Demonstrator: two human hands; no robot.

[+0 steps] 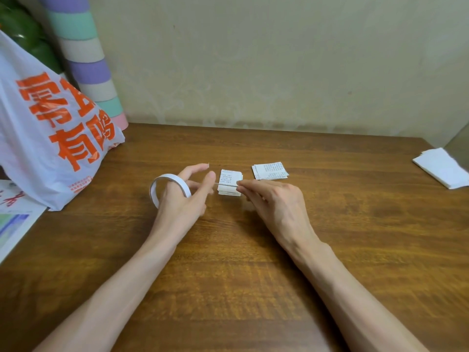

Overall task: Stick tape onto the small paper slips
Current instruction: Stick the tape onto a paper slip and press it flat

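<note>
Brown wooden table [253,270] with a warm grain, pushed right up against a beige wall [266,59] that has a faint swirly pattern and some darker scuffed patches along the bottom. Light's soft and even, no hard shadows. The back left corner is cluttered: a white plastic bag [50,128] with big orange lettering sits on the table, and behind it stands a tall roll [86,64] striped purple, mint, cream and pink, tilted a bit. Something green [20,29] is tucked behind the bag, can't tell what.
</note>
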